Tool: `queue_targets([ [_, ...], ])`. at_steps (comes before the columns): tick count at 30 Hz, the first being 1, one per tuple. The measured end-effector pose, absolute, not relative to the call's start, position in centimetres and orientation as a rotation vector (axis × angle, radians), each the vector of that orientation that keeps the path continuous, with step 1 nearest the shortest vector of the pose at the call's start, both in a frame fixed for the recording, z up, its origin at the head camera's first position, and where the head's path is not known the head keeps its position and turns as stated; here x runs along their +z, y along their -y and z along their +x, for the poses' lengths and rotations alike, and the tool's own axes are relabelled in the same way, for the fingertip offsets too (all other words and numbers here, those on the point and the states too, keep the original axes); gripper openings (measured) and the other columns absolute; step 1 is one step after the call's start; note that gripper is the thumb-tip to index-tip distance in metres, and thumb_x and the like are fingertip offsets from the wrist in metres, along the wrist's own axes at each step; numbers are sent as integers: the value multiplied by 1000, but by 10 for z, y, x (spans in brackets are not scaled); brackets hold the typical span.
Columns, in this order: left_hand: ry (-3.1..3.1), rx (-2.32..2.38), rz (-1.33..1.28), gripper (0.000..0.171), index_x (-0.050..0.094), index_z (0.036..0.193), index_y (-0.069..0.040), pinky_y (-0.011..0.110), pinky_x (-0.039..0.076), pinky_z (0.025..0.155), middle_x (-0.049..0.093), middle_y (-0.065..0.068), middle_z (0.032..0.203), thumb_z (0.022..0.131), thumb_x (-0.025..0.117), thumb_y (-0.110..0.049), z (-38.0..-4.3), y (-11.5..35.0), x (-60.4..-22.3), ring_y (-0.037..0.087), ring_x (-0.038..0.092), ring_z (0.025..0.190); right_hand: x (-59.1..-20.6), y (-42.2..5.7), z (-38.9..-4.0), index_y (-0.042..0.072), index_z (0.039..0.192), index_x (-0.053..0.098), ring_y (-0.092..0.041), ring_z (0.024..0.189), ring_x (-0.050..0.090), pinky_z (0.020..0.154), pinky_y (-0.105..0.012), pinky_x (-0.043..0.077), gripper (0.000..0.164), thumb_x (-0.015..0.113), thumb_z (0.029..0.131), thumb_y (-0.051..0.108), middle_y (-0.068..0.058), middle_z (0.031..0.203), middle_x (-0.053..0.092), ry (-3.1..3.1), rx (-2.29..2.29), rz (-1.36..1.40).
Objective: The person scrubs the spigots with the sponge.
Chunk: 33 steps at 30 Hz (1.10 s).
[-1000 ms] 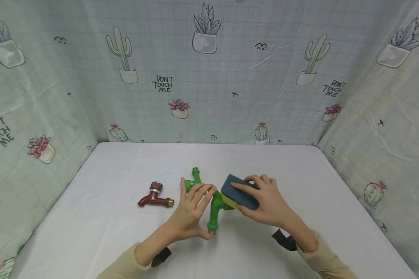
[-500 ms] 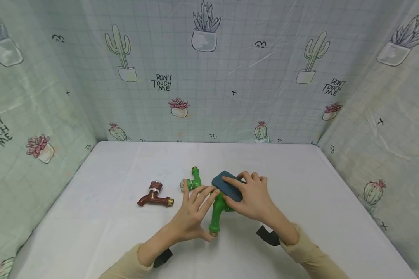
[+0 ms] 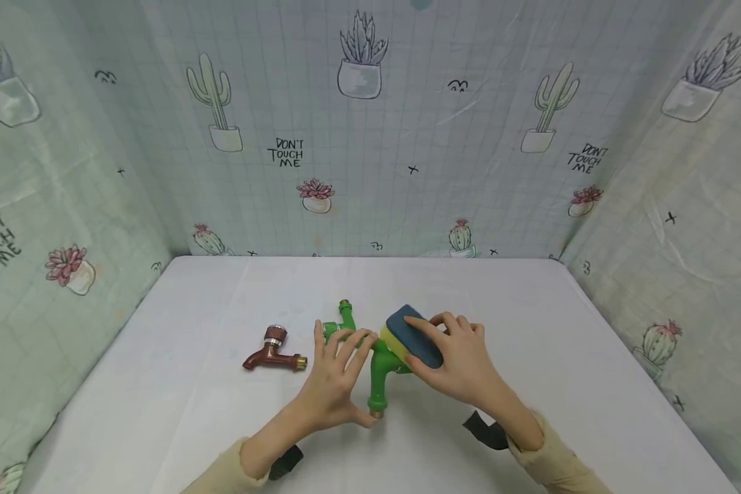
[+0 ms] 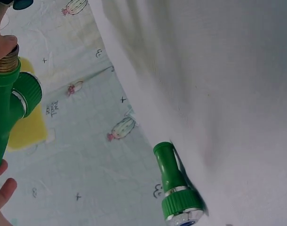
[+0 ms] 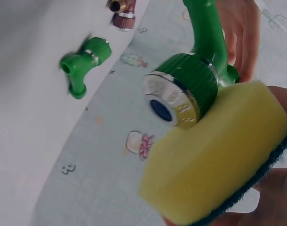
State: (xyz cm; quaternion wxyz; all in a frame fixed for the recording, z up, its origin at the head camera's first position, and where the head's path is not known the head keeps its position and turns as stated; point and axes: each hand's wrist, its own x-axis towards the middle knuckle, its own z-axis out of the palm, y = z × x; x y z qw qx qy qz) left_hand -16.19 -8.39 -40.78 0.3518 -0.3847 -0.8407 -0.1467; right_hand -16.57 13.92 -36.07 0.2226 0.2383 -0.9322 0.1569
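Note:
My left hand (image 3: pixel 333 381) holds a green plastic tap (image 3: pixel 379 384) up over the table, thumb at its brass threaded end and fingertips at the other end. In the left wrist view the thumb presses on the thread of this tap (image 4: pixel 0 103). My right hand (image 3: pixel 460 360) grips a sponge (image 3: pixel 416 339), with its dark blue scouring side up under the fingers. The yellow foam (image 5: pixel 214 155) lies against the tap's ribbed knob (image 5: pixel 190 80) in the right wrist view. Part of the tap is hidden behind the sponge and the left fingers.
A second green tap (image 3: pixel 346 315) lies on the white table (image 3: pixel 500 295) just beyond my left hand. To its left lies a brown tap (image 3: pixel 272 353) with a brass end. Patterned cloth (image 3: pixel 370 158) hangs behind the table and at both sides.
The sponge in my right hand moved left across the tap, then slightly back right, tilting so its yellow side shows again. My left hand and the tap have hardly moved.

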Motion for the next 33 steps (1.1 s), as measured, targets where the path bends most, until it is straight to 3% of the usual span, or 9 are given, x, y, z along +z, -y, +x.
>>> queue_targets([
  [12,2168,-504,-947,113,41,127,-1,77,15,87,44,12,126,37,79,-57,-160,88,-401,26,37,112,-370,-157,-160,26,126,48,-11,82,57,74,-39,36,53,66,77,31,1,108,59,2622,846,698],
  [20,2106,-580,-1011,111,41,128,-1,76,13,90,44,12,125,38,79,-54,-159,88,-396,26,37,113,-367,-161,-176,18,125,50,-12,78,55,59,-19,45,41,59,85,24,-5,103,61,2663,1153,811],
  [27,2063,-645,-1048,113,42,127,2,76,14,89,44,14,124,36,81,-53,-156,88,-396,27,38,113,-368,-156,-187,17,126,49,-14,78,54,56,-21,47,39,54,88,26,-12,105,61,2737,1273,811],
  [33,2060,-634,-998,114,43,126,2,77,13,88,45,15,123,34,81,-54,-155,88,-395,26,39,110,-369,-154,-185,19,128,48,-14,83,54,64,-24,46,45,59,84,22,-7,107,60,2585,1171,802],
])
